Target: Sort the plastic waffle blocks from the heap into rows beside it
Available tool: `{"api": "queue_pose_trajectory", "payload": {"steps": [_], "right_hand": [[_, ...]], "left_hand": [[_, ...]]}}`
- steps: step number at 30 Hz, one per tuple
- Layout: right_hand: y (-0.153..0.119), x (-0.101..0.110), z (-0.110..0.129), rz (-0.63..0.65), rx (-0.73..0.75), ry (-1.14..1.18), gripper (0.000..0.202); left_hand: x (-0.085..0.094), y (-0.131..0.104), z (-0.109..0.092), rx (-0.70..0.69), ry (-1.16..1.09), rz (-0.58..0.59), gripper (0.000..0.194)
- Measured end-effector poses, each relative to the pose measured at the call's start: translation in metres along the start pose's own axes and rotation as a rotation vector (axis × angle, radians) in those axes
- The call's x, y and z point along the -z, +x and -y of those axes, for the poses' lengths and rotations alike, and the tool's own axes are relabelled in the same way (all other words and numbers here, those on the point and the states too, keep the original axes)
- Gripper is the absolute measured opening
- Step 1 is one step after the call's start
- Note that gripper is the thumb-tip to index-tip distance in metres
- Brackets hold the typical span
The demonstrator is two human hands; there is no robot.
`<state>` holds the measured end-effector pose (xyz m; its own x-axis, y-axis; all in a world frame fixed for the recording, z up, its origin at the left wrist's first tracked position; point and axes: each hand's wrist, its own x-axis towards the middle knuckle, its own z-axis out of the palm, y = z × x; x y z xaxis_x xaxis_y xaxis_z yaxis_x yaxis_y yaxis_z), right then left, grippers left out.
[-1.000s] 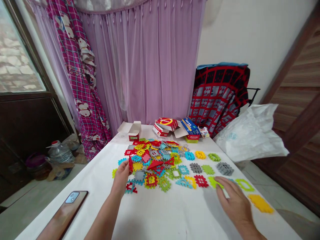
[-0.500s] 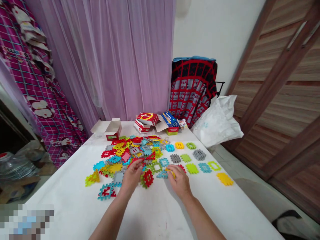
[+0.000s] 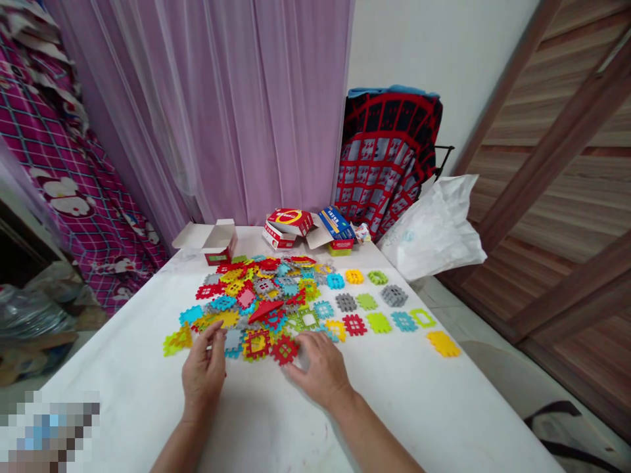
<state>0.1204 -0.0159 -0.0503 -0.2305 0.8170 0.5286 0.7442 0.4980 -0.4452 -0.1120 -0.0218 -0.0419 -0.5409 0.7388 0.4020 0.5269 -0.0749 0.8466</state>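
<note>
My right hand (image 3: 323, 368) bends its thumb and fingers around the right edge of a red square toothed building piece (image 3: 284, 350) at the pile's near side. My left hand (image 3: 204, 368) hovers at the pile's near left, fingers loosely curled and apart from the thumb; it hides what lies beneath it. Beside its fingertips is a blue-grey square piece (image 3: 233, 343). A red window-frame piece (image 3: 257, 343) lies over a yellow one between the hands. Just beyond sits a red triangular piece (image 3: 266, 311). Past my right fingers lie a yellow frame piece (image 3: 336, 330) and another red square piece (image 3: 354, 324).
Sorted pieces, among them a green square (image 3: 378, 322) and a yellow one (image 3: 444, 343), lie in rows at the right. Behind the pile stand an open carton (image 3: 221, 243), red boxes (image 3: 290, 221) and a blue box (image 3: 338, 223). A white bag (image 3: 434, 230) leans at the table's right edge.
My left hand has moved left and nearer, away from the red triangular piece. The right hand has left the yellow frame piece among the rows and moved left to the red square piece.
</note>
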Motion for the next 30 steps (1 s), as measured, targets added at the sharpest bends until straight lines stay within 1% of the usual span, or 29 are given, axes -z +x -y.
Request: {"api": "queue_pose_trajectory", "payload": {"steps": [2,3,5,7,10,12,14,17,18,22,26,30], "right_hand": [[-0.002,-0.006,0.007,0.032,-0.015,-0.037,0.045],[-0.002,-0.008,0.008,0.043,-0.023,-0.054,0.046],[-0.004,-0.010,0.008,0.057,-0.037,-0.080,0.044],[-0.005,-0.011,0.007,0.059,-0.043,-0.087,0.039],[-0.005,-0.012,0.007,0.045,-0.033,-0.087,0.034],[-0.006,-0.013,0.007,0.027,-0.016,-0.092,0.032],[-0.007,-0.014,0.006,0.000,-0.004,-0.101,0.035],[-0.008,-0.016,0.004,-0.037,-0.010,-0.130,0.045],[-0.008,-0.016,0.004,-0.040,-0.014,-0.141,0.044],[-0.007,-0.016,0.005,-0.037,-0.031,-0.152,0.032],[-0.005,-0.011,0.006,-0.083,-0.046,-0.143,0.030],[-0.014,-0.001,-0.004,-0.130,-0.074,-0.200,0.027]], "left_hand": [[0.001,0.002,0.001,0.085,-0.036,0.026,0.046],[0.001,0.003,0.002,0.105,-0.056,0.041,0.046],[-0.001,0.003,0.004,0.082,-0.059,0.042,0.045],[-0.003,0.003,0.007,0.017,-0.039,0.034,0.041],[-0.005,0.002,0.010,-0.078,-0.013,0.025,0.035],[-0.005,0.002,0.011,-0.100,-0.011,0.036,0.033],[-0.005,0.003,0.012,-0.100,-0.015,0.046,0.033],[-0.005,0.004,0.012,-0.087,-0.030,0.048,0.033],[-0.006,0.005,0.011,-0.082,-0.038,0.048,0.034],[-0.007,0.006,0.008,-0.059,-0.068,0.060,0.033],[-0.008,0.005,0.007,-0.036,-0.078,0.086,0.034],[-0.010,0.004,0.008,-0.063,-0.053,0.076,0.034]]}}
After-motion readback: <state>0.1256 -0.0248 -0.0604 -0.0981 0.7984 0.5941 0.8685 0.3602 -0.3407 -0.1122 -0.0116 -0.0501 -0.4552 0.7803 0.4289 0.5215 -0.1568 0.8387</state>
